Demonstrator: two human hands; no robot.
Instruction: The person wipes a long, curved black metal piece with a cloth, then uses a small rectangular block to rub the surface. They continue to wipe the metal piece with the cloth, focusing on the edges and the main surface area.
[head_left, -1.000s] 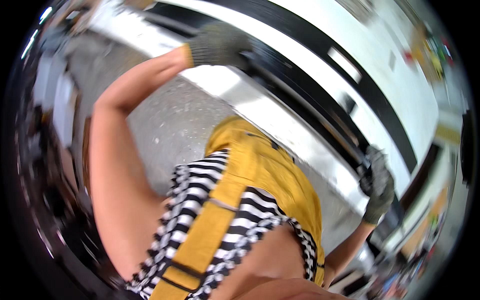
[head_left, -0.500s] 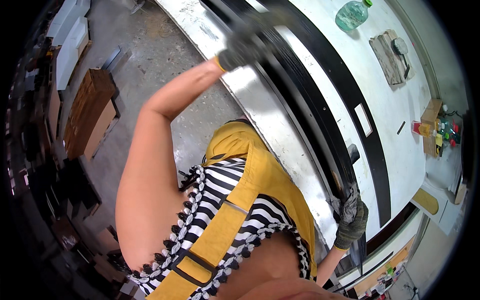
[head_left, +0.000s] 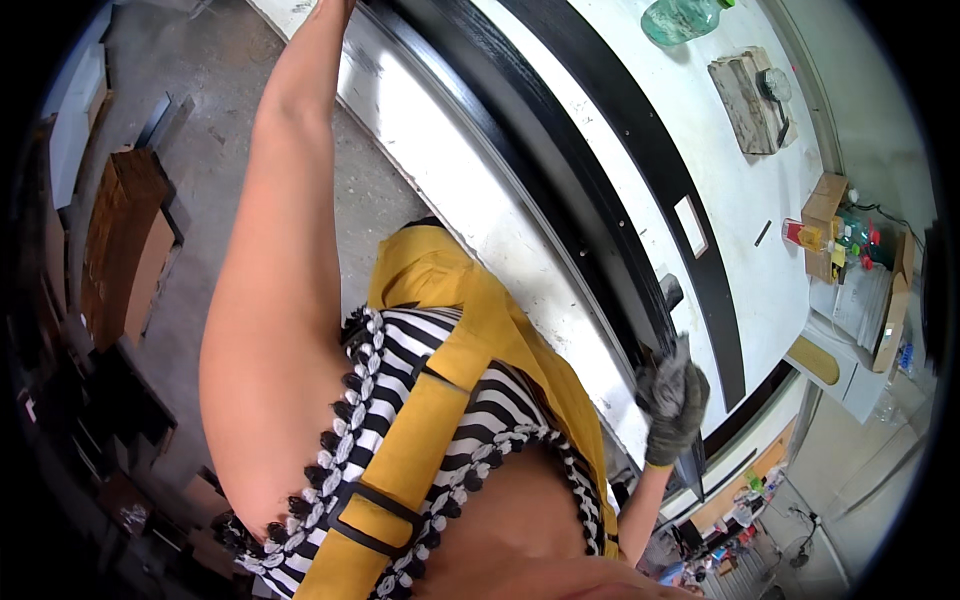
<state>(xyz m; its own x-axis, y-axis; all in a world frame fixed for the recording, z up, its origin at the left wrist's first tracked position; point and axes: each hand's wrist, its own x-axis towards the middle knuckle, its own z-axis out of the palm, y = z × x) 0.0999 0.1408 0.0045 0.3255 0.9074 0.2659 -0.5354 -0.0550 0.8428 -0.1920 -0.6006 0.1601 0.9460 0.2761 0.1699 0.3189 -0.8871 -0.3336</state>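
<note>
A long black channel-shaped piece (head_left: pixel 600 190) with raised edges and a grained top lies along the near side of the white table (head_left: pixel 500 220). My right hand (head_left: pixel 682 425), in a dark grey work glove, closes around a crumpled grey rag (head_left: pixel 672 378) at the piece's lower right end. Beside that hand, a small dark block (head_left: pixel 671 290) sits at the piece's edge. My left arm (head_left: pixel 300 120) stretches up along the table's near edge, and its hand is cut off by the top of the picture. Parallel to the channel lies a flat black strip (head_left: pixel 640 140) with a rectangular cut-out.
A green bottle (head_left: pixel 685 18) and a worn wooden block (head_left: pixel 738 100) stand toward the table's far side. Farther right, a cardboard box (head_left: pixel 825 215) is among small containers. A brown curved wooden piece (head_left: pixel 118 230) and white panels (head_left: pixel 78 130) are on the floor at left.
My left hand, blurred over the black piece before, has moved up along it and out of view. My right hand still grips the rag at the lower end. The view has shifted somewhat.
</note>
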